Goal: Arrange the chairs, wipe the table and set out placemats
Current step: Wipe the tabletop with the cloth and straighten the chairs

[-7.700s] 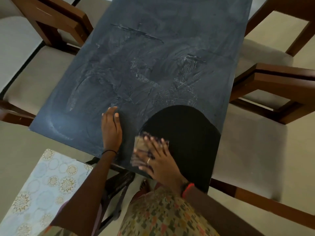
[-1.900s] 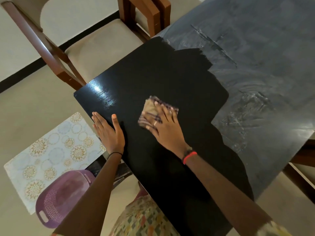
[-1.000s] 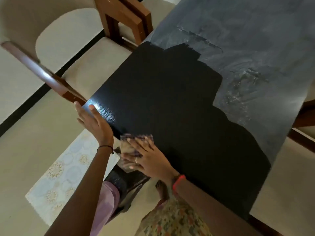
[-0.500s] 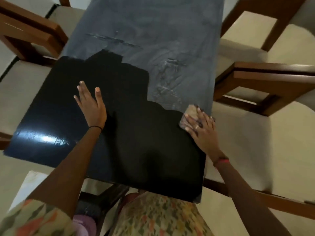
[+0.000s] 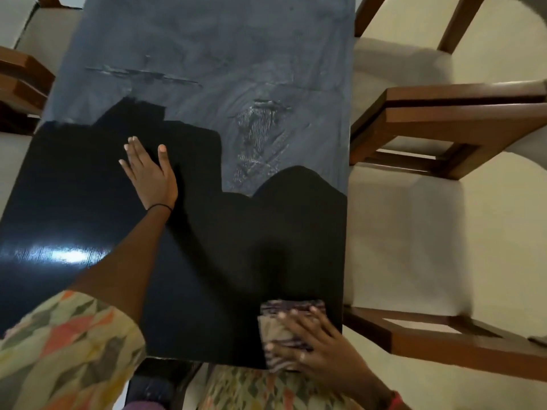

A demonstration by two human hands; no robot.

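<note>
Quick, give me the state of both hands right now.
Left hand: open, flat on the table.
Right hand: open, straight fingers pressing the cloth down at the table's near edge.

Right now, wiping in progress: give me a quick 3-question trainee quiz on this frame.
1. True or false: the left hand lies flat on the table's wiped black part.
2. Where is the cloth? A) near right corner, under the right hand; B) far left corner; C) in the left hand.
3. Fill in: the dusty grey part is at the table's ____ end (near/far).
Key: 1 true; 2 A; 3 far.
</note>
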